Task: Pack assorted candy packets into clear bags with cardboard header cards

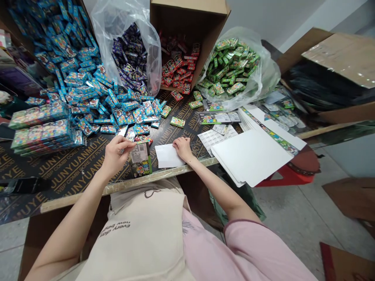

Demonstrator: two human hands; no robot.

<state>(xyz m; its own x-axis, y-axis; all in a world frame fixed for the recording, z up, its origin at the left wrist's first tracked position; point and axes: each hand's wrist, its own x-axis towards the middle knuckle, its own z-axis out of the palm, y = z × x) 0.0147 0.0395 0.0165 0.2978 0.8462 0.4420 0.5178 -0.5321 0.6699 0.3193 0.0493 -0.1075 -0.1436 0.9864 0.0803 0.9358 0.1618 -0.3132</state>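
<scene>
My left hand [118,154] pinches the upper edge of a dark printed card [141,160] with green trim, near the table's front edge. Just right of it lies a small white paper [169,156]. Over that paper's right corner rests my right hand [182,149], fingers bent; whether they grip it is hard to tell. Blue packets [120,116] are heaped behind my left hand, and a red packet [144,139] lies behind the card. A single green packet [177,122] is on the table behind my right hand.
Stacked wrapped packs [43,134] stand at the left. Behind are a bag of purple packets [130,58], a carton [190,15] of red packets and a bag of green packets [231,66]. White sheets [253,156] overhang the table's front edge [73,198] at the right.
</scene>
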